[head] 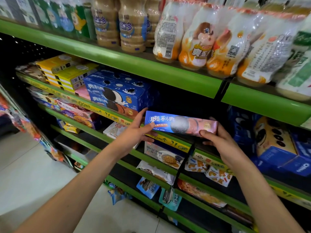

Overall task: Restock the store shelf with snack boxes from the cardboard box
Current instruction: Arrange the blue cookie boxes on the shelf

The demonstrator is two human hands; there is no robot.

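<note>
Both hands held one snack box [180,123] in front of the dark gap on the second green shelf [107,113], so the task looked to be in the middle of one placement and not at its end. The left hand [134,132] gripped the left end of the box, with the thumb on its front face and the fingers behind it; the right hand [217,140] gripped the right end in the same way, thumb on the front. The box was long and flat, blue on the left and pink on the right, with a picture of a round sandwich cookie and three large white Chinese characters, 奥利奥, which is the Oreo name. It was not yet on the shelf but in the air, just before the shelf edge. To the left of the gap, blue Oreo boxes [116,93] with the same characters already stood on this shelf, and further left lay yellow boxes [65,73]. On the right, more blue boxes [276,143] showed cookies, and one carried "OREO" in Latin letters. The gap behind the held box seemed to have room for several more boxes, so I judged that a good part of the restocking was left. The cardboard box itself was not in view. On the top shelf stood drink bottles [133,26] whose labels I could not read fully.
</note>
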